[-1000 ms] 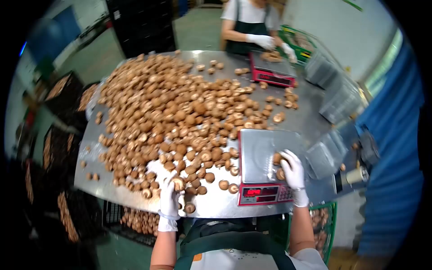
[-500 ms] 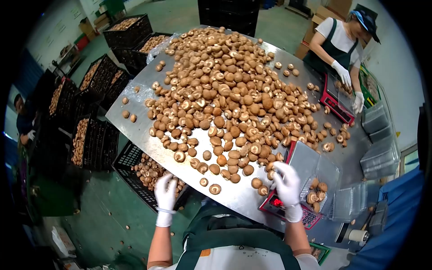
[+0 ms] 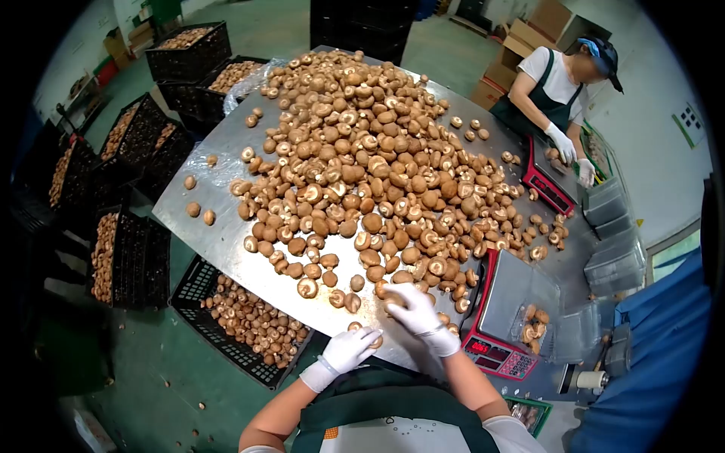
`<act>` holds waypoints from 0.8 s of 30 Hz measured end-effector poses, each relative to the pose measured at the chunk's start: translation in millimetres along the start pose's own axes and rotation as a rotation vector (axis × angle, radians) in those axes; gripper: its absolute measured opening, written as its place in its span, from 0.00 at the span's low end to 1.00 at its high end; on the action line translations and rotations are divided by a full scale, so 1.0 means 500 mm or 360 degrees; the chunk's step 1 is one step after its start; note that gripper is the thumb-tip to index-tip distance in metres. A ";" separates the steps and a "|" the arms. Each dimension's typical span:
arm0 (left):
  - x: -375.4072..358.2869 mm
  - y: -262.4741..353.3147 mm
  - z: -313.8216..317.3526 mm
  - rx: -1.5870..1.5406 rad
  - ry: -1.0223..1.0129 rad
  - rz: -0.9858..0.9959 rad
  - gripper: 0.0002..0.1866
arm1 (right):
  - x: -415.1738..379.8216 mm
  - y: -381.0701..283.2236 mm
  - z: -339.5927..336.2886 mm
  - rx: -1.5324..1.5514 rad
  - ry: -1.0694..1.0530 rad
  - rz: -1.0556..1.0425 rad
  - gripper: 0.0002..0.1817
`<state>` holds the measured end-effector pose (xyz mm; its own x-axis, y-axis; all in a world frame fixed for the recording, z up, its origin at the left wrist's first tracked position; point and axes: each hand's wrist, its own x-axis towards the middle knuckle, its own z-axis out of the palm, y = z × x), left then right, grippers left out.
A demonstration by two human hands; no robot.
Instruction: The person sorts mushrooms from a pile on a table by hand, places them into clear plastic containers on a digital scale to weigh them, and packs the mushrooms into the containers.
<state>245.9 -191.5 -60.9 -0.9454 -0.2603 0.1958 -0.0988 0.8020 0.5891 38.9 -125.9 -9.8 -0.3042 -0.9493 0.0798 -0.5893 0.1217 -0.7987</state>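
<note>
A large heap of brown mushrooms point(image 3: 377, 166) covers the metal table point(image 3: 226, 226). My left hand point(image 3: 347, 350), in a white glove, is at the near edge with its fingers closed on a mushroom point(image 3: 376, 342). Just right of it, my gloved right hand point(image 3: 417, 311) reaches to the front of the heap, thumb and fingers around another mushroom point(image 3: 393, 300). To the right, a red digital scale point(image 3: 483, 349) has a lit display. A clear plastic punnet point(image 3: 521, 329) holding several mushrooms rests on its plate.
A black crate point(image 3: 264, 371) of mushrooms stands below the table's left edge. More filled crates point(image 3: 113, 257) are further left. Stacked clear punnets point(image 3: 615, 268) line the right side. A co-worker point(image 3: 555, 98) handles mushrooms at a second red scale point(image 3: 550, 189).
My left hand has moved right from over the crate to the table edge. My right hand has moved left, away from the scale, to the mushrooms. The view has shifted slightly.
</note>
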 end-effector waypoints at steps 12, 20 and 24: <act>-0.154 -0.188 -0.212 0.0432 0.0940 -0.1037 0.23 | 0.067 0.068 0.037 -0.1379 0.0082 0.0273 0.17; -0.045 -0.118 -0.197 -0.0821 0.1019 -0.1091 0.18 | 0.061 0.078 -0.038 0.1172 0.0048 0.0815 0.16; 0.044 -0.077 -0.113 -0.2259 0.0541 -0.1056 0.30 | 0.077 -0.026 -0.007 0.1185 -0.0417 0.0863 0.20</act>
<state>246.5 -258.5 -34.9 -0.7260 -0.5998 -0.3363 0.0933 -0.5705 0.8160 32.1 -163.0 5.6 -0.1654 -0.8635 -0.4765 0.2372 0.4342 -0.8690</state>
